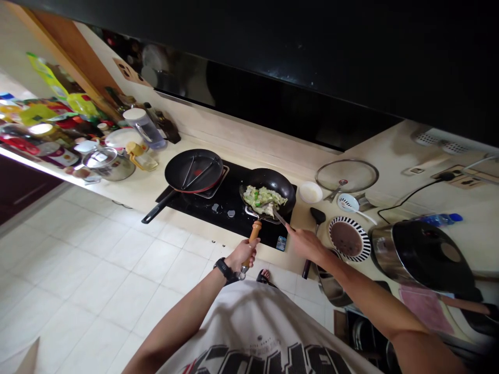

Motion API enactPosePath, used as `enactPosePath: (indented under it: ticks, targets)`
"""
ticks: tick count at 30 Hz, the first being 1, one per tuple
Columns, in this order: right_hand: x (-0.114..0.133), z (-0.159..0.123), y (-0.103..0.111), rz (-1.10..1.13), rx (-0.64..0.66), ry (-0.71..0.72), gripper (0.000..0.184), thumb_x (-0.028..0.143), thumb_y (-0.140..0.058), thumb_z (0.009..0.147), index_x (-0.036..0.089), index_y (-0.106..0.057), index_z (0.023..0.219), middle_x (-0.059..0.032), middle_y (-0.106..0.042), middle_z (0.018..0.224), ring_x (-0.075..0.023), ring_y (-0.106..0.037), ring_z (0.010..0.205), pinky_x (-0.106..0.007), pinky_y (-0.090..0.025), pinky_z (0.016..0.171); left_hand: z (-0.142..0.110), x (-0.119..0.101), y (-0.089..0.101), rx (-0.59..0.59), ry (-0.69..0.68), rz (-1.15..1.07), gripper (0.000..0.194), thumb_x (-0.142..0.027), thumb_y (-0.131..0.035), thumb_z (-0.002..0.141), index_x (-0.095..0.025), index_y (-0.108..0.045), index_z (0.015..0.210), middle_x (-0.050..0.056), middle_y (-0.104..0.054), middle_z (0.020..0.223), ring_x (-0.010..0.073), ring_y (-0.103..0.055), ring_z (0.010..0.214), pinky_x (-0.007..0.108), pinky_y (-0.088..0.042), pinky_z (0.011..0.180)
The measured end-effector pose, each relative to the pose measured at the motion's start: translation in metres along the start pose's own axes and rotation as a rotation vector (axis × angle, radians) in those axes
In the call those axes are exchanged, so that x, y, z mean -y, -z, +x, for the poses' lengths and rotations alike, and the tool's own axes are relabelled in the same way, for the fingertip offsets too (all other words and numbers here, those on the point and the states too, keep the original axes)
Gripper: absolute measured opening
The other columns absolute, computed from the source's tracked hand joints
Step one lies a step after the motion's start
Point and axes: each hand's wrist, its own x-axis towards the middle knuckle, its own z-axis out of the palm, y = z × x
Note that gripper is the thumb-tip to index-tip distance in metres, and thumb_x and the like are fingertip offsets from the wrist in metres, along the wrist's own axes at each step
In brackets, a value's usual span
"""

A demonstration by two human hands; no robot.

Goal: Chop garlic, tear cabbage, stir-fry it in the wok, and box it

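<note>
A black wok [277,183] full of chopped green and white vegetables [263,198] sits on the right burner of the black stove [230,203]. My left hand [243,254], with a black watch on the wrist, is closed around the wok's wooden handle [254,231]. My right hand [307,244] is closed on a metal spatula [279,216] whose blade reaches into the vegetables at the wok's near edge.
An empty black frying pan [194,171] rests on the left burner, handle pointing toward the floor. Right of the wok: a small white bowl [311,192], a glass lid [346,176], a striped plate [349,238], a black ladle [316,215], a rice cooker [424,254]. Pots and jars crowd the far left counter [107,163].
</note>
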Motion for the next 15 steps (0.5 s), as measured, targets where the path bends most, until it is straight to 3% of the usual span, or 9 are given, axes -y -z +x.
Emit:
enactPosePath:
  ticks: [3,6,10,15]
  targets:
    - [-0.007,0.035,-0.001,0.035,-0.066,-0.087,0.063,0.011,-0.042,0.096,0.014,-0.036,0.159,-0.0188,-0.073,0.112,-0.0245,-0.072,0.099,-0.029,-0.051,0.083,0.0,0.0,0.0,-0.002,-0.007,0.0,0.054,-0.07,-0.069,0.079,-0.024,-0.041,0.081,-0.009,-0.044,0.055,0.0062,-0.036,0.039,0.02,-0.027,0.04]
    - [-0.026,0.049,0.004,0.039,-0.139,-0.149,0.055,0.022,-0.042,0.102,0.019,-0.041,0.157,-0.0162,-0.073,0.115,-0.0242,-0.071,0.102,-0.03,-0.052,0.085,0.002,0.002,0.001,-0.004,-0.018,0.006,0.054,-0.07,-0.068,0.079,-0.024,-0.041,0.082,-0.009,-0.044,0.056,0.006,-0.036,0.039,0.021,-0.027,0.04]
    - [-0.034,0.042,0.013,-0.17,-0.17,-0.182,0.055,0.013,-0.034,0.102,0.018,-0.042,0.156,-0.0181,-0.071,0.111,-0.0245,-0.073,0.094,-0.032,-0.053,0.08,0.004,0.004,0.002,-0.012,-0.018,0.023,0.054,-0.071,-0.066,0.08,-0.023,-0.041,0.083,-0.009,-0.044,0.057,0.0062,-0.037,0.039,0.021,-0.029,0.041]
    - [-0.032,0.024,0.026,-0.322,-0.15,-0.12,0.057,0.011,-0.028,0.103,0.023,-0.04,0.157,-0.0191,-0.068,0.116,-0.023,-0.073,0.085,-0.032,-0.054,0.074,0.004,0.004,0.003,-0.002,-0.012,0.034,0.054,-0.071,-0.065,0.081,-0.023,-0.041,0.083,-0.009,-0.044,0.057,0.006,-0.037,0.039,0.021,-0.029,0.041]
